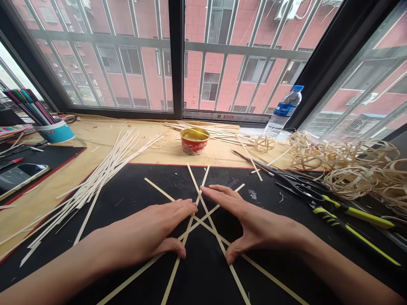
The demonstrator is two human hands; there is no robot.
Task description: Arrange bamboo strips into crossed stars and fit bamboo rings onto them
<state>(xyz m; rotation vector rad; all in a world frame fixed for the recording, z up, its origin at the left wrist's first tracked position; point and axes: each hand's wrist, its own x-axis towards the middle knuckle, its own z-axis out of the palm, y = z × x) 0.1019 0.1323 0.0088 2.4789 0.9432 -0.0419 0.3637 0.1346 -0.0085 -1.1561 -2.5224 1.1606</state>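
Observation:
Several thin pale bamboo strips [235,277] lie crossed in a star-like pattern on the black mat [203,271]. My left hand [165,226] rests over the pattern's left side, fingertips near the crossing and thumb on a strip lower down. Its fingers are stretched out, with the thumb apart. On the right side, my right hand [251,218] arches with thumb and fingers wide apart. Its fingertips touch the strips near their upper crossing, and its thumb touches a strip below. Neither hand is closed round a strip. The palms hide parts of some strips.
Loose strips [104,173] are piled at left. Behind the mat stands a red bowl-shaped tin [195,141]. Scissors [292,182], yellow-black pliers [346,216] and woven balls [349,182] lie at right. A water bottle [284,111], pen cup [54,130] and phone [23,178] stand around.

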